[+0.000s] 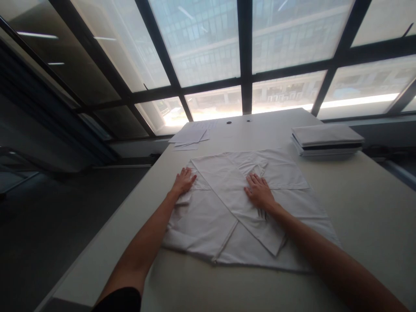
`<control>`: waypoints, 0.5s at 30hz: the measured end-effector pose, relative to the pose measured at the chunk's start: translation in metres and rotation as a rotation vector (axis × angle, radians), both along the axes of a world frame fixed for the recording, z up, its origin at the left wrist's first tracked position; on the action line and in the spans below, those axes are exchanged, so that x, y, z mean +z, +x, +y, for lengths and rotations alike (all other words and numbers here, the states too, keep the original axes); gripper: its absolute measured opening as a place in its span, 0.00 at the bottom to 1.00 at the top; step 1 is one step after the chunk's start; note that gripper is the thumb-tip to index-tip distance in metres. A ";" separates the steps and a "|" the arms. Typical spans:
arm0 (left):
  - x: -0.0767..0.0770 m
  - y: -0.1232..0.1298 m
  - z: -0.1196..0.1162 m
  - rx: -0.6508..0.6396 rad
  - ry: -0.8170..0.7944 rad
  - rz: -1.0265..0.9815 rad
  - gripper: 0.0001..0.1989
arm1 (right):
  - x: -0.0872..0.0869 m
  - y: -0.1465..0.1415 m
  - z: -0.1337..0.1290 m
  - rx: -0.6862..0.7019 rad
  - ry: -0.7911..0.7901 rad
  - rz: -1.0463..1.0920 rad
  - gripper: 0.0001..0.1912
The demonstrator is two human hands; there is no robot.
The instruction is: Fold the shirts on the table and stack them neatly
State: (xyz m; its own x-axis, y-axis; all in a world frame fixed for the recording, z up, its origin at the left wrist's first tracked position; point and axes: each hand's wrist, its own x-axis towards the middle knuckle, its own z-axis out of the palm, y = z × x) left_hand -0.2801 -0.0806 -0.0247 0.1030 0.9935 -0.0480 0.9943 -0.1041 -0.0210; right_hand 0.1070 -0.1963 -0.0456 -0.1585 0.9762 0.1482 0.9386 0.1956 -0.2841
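Observation:
A white long-sleeved garment (201, 225), perhaps a coat or shirt, is spread on the white table (364, 225). One sleeve (224, 197) is folded diagonally across its body, and its cuff end points toward me at the lower right. My left hand (184, 181) rests on the garment's left edge, fingers stretched out, beside a small folded-over bit of the cloth. Flat on the middle right of the garment lies my right hand (259, 190), its fingers extended. Some creases bunch up around the right fingertips. The cloth beneath both palms is hidden.
At the back right stands a stack of folded cloths (328, 141), mostly white with a dark layer. Loose paper sheets (190, 137) lie at the back left. Large framed windows (201, 43) rise behind the table, whose left edge drops to a dark floor (65, 203).

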 end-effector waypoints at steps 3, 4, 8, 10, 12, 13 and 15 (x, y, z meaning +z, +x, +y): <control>-0.002 0.002 -0.007 -0.040 0.084 0.029 0.33 | 0.000 0.000 0.000 -0.004 -0.006 -0.003 0.31; -0.003 0.003 -0.013 -0.078 0.122 0.044 0.32 | 0.000 0.000 0.001 -0.005 -0.008 -0.006 0.31; -0.008 0.004 -0.043 -0.234 0.145 0.045 0.32 | 0.005 0.001 0.000 -0.005 0.000 -0.030 0.31; -0.012 0.002 -0.058 -0.255 0.125 0.019 0.32 | 0.008 -0.002 -0.005 0.007 0.030 -0.049 0.32; -0.014 0.001 -0.068 -0.255 0.129 -0.002 0.33 | 0.011 -0.008 -0.016 0.076 0.071 -0.071 0.32; -0.015 0.001 -0.071 -0.253 0.133 -0.009 0.33 | 0.012 -0.013 -0.022 0.129 0.082 -0.076 0.31; -0.014 0.001 -0.074 -0.244 0.140 -0.019 0.33 | 0.013 -0.023 -0.036 0.247 0.070 -0.071 0.32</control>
